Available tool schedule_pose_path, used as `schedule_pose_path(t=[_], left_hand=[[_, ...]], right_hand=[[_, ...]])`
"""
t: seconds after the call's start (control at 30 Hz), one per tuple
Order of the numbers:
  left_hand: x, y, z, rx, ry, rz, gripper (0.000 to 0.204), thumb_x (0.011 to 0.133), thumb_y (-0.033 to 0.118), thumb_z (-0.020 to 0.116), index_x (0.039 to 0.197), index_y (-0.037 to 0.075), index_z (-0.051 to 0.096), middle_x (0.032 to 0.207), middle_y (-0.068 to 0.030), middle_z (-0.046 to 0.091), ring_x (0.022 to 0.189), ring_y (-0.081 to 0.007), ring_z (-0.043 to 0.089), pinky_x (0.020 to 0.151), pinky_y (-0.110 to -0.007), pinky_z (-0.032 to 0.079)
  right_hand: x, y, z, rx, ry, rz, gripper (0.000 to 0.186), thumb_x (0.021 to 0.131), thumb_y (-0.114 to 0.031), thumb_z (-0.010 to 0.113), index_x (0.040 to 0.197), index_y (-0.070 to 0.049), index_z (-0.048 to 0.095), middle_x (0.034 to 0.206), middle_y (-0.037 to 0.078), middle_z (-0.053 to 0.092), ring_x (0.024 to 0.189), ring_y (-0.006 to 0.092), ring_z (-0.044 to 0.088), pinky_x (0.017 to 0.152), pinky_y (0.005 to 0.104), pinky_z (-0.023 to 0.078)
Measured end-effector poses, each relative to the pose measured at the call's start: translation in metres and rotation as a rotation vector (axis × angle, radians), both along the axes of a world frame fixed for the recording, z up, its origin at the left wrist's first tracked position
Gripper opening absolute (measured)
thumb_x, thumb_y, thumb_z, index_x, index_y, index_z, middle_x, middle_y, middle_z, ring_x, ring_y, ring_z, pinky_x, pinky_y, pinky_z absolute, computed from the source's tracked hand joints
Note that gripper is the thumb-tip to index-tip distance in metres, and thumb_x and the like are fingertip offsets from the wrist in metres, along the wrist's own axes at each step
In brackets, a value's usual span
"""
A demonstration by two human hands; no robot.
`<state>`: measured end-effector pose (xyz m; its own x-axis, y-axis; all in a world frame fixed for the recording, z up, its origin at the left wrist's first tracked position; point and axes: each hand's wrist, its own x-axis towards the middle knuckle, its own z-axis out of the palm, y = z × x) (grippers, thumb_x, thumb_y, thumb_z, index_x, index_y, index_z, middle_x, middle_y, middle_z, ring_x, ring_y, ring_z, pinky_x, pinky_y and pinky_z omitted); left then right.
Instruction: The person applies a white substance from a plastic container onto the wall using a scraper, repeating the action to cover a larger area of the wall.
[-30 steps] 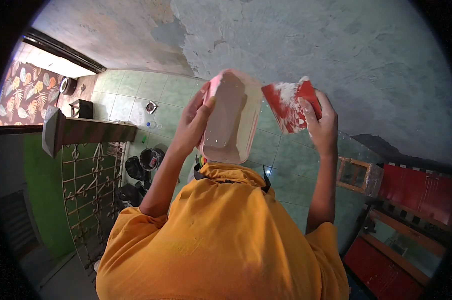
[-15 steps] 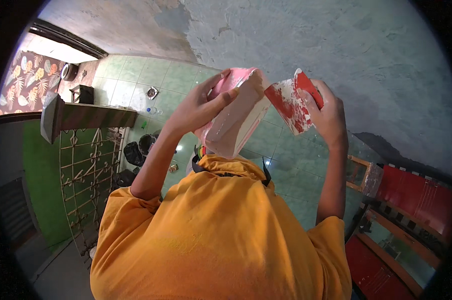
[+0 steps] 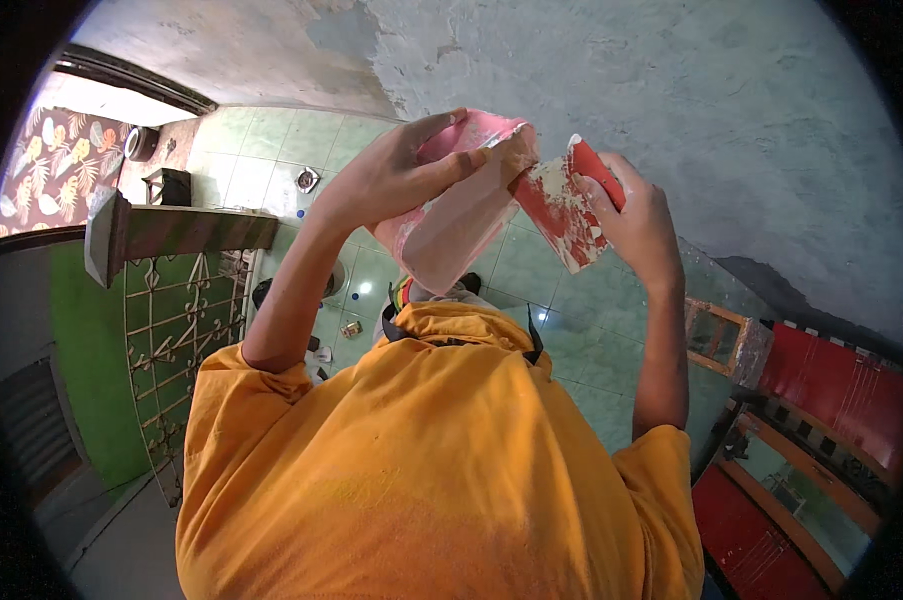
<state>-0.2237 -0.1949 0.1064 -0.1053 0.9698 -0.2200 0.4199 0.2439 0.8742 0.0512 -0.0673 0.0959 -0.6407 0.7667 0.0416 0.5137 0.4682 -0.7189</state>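
Note:
My left hand [image 3: 384,182] grips a pink plastic tub [image 3: 460,238] by its rim, thumb on one side and fingers on the other. The tub is tilted, with pale smears along its mouth. In my right hand [image 3: 636,232] is a red putty scraper [image 3: 564,208], its flat blade coated with patches of whitish putty. A corner of the blade meets the tub's rim, or overlaps it in view; whether it touches I cannot tell. What lies deep in the tub is hidden.
A grey, patchily plastered wall [image 3: 612,80] rises ahead. Green floor tiles [image 3: 592,310] lie below, with small litter at left. A metal grille [image 3: 177,340] and ledge [image 3: 207,228] stand left. At right are a wooden frame [image 3: 714,338] and red furniture [image 3: 822,385].
Both hands have shifted slightly left and upward with the tub and the scraper. The scraper's blade has moved closer in against the tub's rim.

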Motion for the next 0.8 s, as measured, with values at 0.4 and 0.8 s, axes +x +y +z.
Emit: schedule_pose_path(t=[0.4, 0.8], left_hand=[[-0.004, 0.018, -0.033, -0.058, 0.008, 0.044, 0.076, 0.097, 0.052, 0.063, 0.147, -0.004, 0.05, 0.136, -0.0253, 0.062, 0.126, -0.0298, 0.06, 0.105, -0.039, 0.049], [0.03, -0.021, -0.079, 0.261, -0.522, 0.457, 0.068, 0.108, 0.03, 0.053, 0.158, -0.007, 0.024, 0.148, -0.017, 0.051, 0.132, -0.0189, 0.052, 0.109, -0.031, 0.043]], right_hand=[[-0.02, -0.034, -0.058, -0.518, 0.09, 0.244, 0.034, 0.096, -0.023, 0.074, 0.114, 0.005, 0.067, 0.09, 0.007, 0.069, 0.08, 0.0096, 0.059, 0.074, 0.0299, 0.052], [-0.028, -0.042, -0.047, -0.368, 0.357, -0.249, 0.031, 0.097, -0.025, 0.07, 0.11, 0.001, 0.059, 0.088, 0.014, 0.073, 0.077, 0.0194, 0.071, 0.068, 0.036, 0.055]])
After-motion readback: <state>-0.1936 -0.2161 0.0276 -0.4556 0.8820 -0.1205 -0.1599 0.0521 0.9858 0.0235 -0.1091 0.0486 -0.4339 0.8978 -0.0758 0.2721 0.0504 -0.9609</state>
